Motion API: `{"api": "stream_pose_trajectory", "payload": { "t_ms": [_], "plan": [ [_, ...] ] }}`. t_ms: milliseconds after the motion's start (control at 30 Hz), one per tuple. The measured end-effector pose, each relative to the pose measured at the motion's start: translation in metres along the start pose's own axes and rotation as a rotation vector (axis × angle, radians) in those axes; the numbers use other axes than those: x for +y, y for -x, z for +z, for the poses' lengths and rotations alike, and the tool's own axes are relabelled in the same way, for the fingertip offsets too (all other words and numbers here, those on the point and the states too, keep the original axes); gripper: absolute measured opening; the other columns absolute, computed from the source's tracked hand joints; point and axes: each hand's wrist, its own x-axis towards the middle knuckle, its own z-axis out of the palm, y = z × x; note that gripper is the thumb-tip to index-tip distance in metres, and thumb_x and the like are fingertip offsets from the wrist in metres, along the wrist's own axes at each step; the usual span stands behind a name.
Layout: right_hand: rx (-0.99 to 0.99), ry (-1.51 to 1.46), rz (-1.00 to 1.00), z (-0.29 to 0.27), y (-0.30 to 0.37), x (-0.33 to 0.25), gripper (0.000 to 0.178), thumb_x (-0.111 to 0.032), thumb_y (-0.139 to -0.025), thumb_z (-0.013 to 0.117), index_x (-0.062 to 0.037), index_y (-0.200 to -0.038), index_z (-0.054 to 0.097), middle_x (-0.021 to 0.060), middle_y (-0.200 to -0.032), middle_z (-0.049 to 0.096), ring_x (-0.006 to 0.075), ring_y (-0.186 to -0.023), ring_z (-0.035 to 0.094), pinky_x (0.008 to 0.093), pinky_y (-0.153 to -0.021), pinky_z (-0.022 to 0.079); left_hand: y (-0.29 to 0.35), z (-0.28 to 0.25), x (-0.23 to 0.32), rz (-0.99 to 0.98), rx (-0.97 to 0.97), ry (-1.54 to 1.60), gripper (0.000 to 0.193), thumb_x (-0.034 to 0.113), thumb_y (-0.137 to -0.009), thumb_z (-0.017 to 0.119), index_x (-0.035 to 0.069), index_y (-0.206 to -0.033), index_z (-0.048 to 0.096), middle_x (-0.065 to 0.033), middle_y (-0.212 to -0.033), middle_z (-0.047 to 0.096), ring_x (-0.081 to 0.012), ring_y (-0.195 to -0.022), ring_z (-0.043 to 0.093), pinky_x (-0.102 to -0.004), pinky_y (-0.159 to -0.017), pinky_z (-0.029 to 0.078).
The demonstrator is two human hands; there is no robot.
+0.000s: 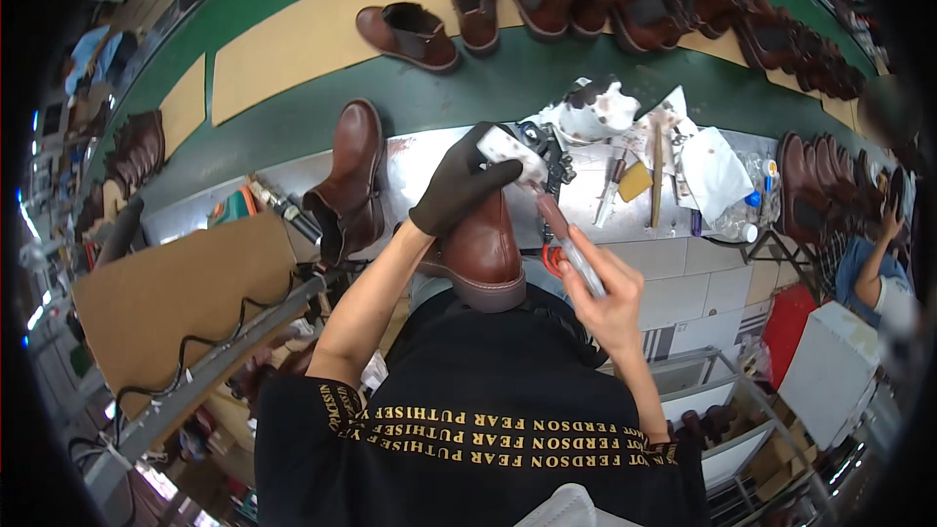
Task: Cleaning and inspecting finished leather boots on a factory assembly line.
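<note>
My left hand [464, 181], in a black glove, pinches a small white pad or cloth [509, 149] with dark spots. My bare right hand [607, 298] is closed around a slim brush-like tool [552, 217] with a reddish-brown upper part and a pale, clear-looking handle. The tool's tip meets the lower end of the white pad. Below the gloved hand, a brown leather boot [480, 252] rests against my lap, its sole toward me; the hand hides part of it. Another brown boot [357, 156] lies on the bench to the left of my left hand.
Brown boots [473, 2] stand along tan boards on the green bench [283, 127]. Stained white cloths [597, 109], a yellow sponge [636, 182] and small bottles [737, 229] lie to the right. A cardboard sheet [185, 307] is at left; another person [869, 268] sits far right.
</note>
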Motion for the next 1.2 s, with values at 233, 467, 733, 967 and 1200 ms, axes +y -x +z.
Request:
{"api": "stream_pose_trajectory", "payload": {
  "t_ms": [233, 467, 733, 967, 1200],
  "plan": [
    [-0.035, 0.124, -0.038, -0.012, 0.051, -0.018, 0.037, 0.002, -0.066, 0.067, -0.0076, -0.102, 0.069, 0.0096, -0.074, 0.066, 0.019, -0.058, 0.063, 0.0256, -0.05, 0.048, 0.009, -0.003, 0.006, -0.123, 0.067, -0.134, 0.047, 0.026, -0.081, 0.067, 0.0, -0.117, 0.052, -0.008, -0.097, 0.063, -0.0109, -0.083, 0.057, -0.0266, -0.073, 0.046],
    [-0.106, 0.198, -0.053, -0.01, 0.045, -0.018, 0.038, 0.001, -0.064, 0.067, -0.0101, -0.101, 0.07, 0.0065, -0.071, 0.066, 0.0177, -0.055, 0.062, 0.0262, -0.046, 0.047, 0.005, -0.003, 0.001, -0.06, 0.036, -0.112, 0.051, 0.03, -0.079, 0.068, 0.002, -0.119, 0.053, -0.0096, -0.105, 0.063, -0.0154, -0.093, 0.056, -0.0293, -0.084, 0.042],
    [-0.134, 0.217, -0.05, -0.009, 0.042, -0.019, 0.038, 0.0, -0.065, 0.068, -0.0103, -0.101, 0.069, 0.0065, -0.071, 0.065, 0.0177, -0.054, 0.062, 0.0261, -0.046, 0.047, 0.004, -0.004, -0.003, -0.054, 0.018, -0.103, 0.048, 0.029, -0.079, 0.067, 0.004, -0.117, 0.054, -0.0091, -0.102, 0.063, -0.0152, -0.089, 0.057, -0.0288, -0.082, 0.043],
    [-0.135, 0.228, -0.069, -0.009, 0.043, -0.018, 0.038, 0.0, -0.065, 0.068, -0.0102, -0.101, 0.069, 0.0063, -0.071, 0.066, 0.0178, -0.054, 0.062, 0.0263, -0.045, 0.047, 0.005, -0.003, 0.0, -0.042, 0.03, -0.109, 0.048, 0.03, -0.078, 0.068, 0.003, -0.117, 0.054, -0.0086, -0.101, 0.063, -0.0141, -0.085, 0.056, -0.0278, -0.079, 0.043],
    [0.112, 0.192, -0.107, -0.011, 0.042, -0.018, 0.034, 0.001, -0.069, 0.065, -0.0059, -0.102, 0.068, 0.0119, -0.073, 0.066, 0.0209, -0.06, 0.065, 0.0263, -0.051, 0.049, 0.009, -0.004, 0.004, -0.084, -0.004, -0.054, 0.051, 0.027, -0.081, 0.066, 0.002, -0.123, 0.05, -0.0067, -0.1, 0.062, -0.0093, -0.082, 0.054, -0.0259, -0.077, 0.043]
  ]
}}
